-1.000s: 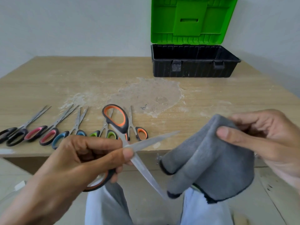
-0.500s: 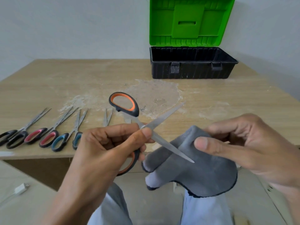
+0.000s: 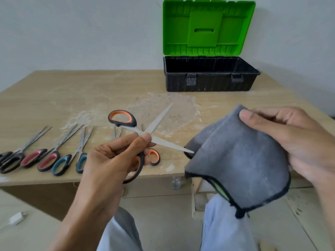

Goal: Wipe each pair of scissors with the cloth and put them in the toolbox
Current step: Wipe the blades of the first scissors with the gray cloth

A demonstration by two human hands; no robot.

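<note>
Noted the large scissors [image 3: 158,118] in my left hand [image 3: 112,163]: black handles lined orange, plain steel-grey blades. The cloth [image 3: 239,163] was mid-grey with a black hem and a sliver of bright green at its lower fold. The toolbox [image 3: 210,84] was black, its lid [image 3: 206,26] vivid green. The bench [image 3: 72,91] showed pale wood grain with a whitish smeared patch. Laid out were an all-black pair [image 3: 10,162], a pink-lined pair [image 3: 33,157], a teal-lined pair [image 3: 61,164] and an orange-lined pair [image 3: 154,156].

Left hand [image 3: 112,160] and right hand [image 3: 299,142] bare, nails short and plain. Forearms [image 3: 85,214] bare as far as visible. Both legs in pale blue-grey trousers [image 3: 223,232], loose, softly creased; darker grey area near left knee, shadow or fabric unclear
</note>
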